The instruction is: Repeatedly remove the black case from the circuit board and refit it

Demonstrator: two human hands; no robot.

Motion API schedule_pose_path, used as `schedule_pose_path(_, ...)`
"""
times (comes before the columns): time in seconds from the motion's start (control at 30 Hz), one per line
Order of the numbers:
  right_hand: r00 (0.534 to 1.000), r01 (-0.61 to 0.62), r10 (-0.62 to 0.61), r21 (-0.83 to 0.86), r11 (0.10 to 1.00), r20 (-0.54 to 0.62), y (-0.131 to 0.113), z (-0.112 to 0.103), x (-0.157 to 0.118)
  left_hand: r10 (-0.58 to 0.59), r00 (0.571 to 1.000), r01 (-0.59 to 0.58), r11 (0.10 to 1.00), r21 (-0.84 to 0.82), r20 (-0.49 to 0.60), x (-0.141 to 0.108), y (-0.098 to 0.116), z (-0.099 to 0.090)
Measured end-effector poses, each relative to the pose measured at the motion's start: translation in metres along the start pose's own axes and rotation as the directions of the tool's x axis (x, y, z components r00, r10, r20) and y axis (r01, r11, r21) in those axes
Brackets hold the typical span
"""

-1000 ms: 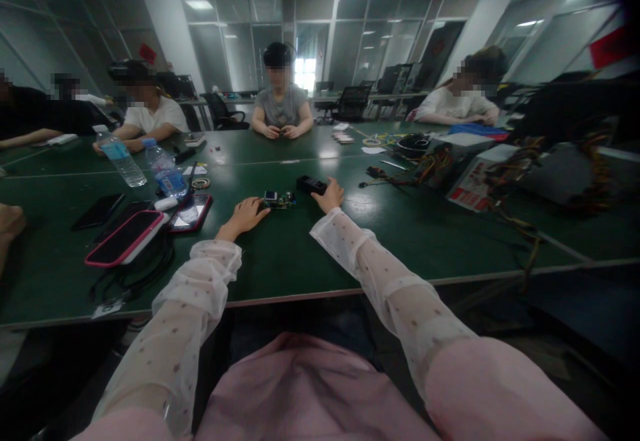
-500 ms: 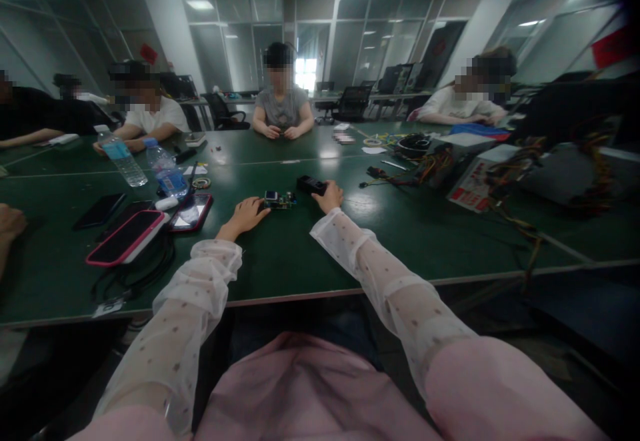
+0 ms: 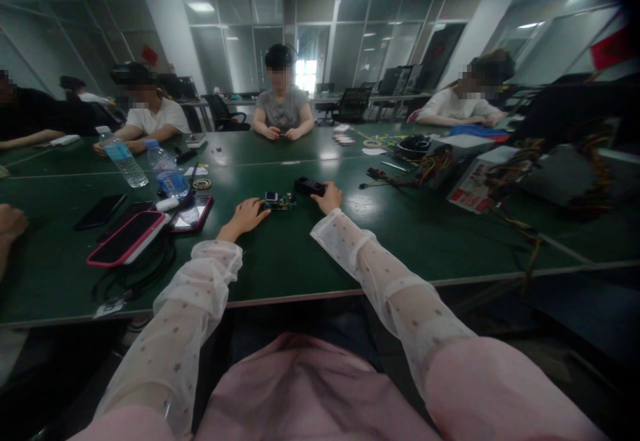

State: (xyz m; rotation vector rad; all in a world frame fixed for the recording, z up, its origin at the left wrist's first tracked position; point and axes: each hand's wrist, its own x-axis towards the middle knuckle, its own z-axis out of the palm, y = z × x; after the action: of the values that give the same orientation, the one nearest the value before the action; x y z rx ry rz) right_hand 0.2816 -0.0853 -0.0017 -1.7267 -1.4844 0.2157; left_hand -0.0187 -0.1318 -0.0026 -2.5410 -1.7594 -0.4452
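My left hand (image 3: 245,217) rests low over the green table, its thumb and fingertips closed at the left end of a small circuit board (image 3: 285,205). The board has a square, screen-like part and several small components on top; its left edge is partly hidden by my fingers. To the right, my right hand (image 3: 329,197) grips the near right end of a black box-shaped device (image 3: 307,185). That device lies on the table just beyond the board, a short gap apart from it. Its finer details are too dark to make out.
Left of my hands lie a pink-rimmed phone (image 3: 131,237), a dark phone (image 3: 100,211), cables and two water bottles (image 3: 167,171). At right stand metal power supply boxes (image 3: 473,184) with bundled wires (image 3: 430,164). Several people sit around the table (image 3: 300,261); one person's hand (image 3: 11,222) shows at far left.
The black device and my right hand have shifted very slightly to the left. My left hand and the circuit board look nearly the same.
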Motion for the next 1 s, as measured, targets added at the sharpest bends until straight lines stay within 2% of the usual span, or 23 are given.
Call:
schedule_pose_path(0.17, 0.997, 0.071, -0.062, 0.256, 0.964, -0.041, 0.0, 0.01, 0.005, 0.015, 1.0, -0.015, 1.0, -0.007, 0.007, -0.001, -0.001, -0.001)
schedule_pose_path(0.27, 0.989, 0.12, -0.144, 0.431, 0.894, 0.024, -0.007, 0.015, 0.005, 0.016, 1.0, -0.016, 1.0, -0.003, -0.003, -0.001, -0.002, 0.0)
schedule_pose_path(0.4, 0.938, 0.207, -0.326, 0.566, 0.798, 0.116, -0.022, 0.016, -0.001, -0.002, 1.0, 0.002, 1.0, 0.015, -0.008, 0.0, -0.001, 0.001)
schedule_pose_path(0.57, 0.874, 0.331, -0.468, 0.547, 0.769, 0.129, -0.033, 0.012, -0.012, -0.004, 1.0, 0.005, 1.0, 0.022, -0.026, 0.0, -0.001, 0.004)
schedule_pose_path(0.77, 0.846, 0.374, -0.508, 0.5, 0.781, 0.161, -0.036, 0.009, -0.015, -0.011, 1.0, 0.011, 1.0, 0.016, -0.018, 0.001, -0.002, 0.004)
schedule_pose_path(1.0, 0.821, 0.426, -0.52, 0.354, 0.832, 0.234, -0.033, 0.009, -0.019, 0.002, 1.0, -0.002, 1.0, -0.004, -0.007, -0.001, 0.001, -0.001)
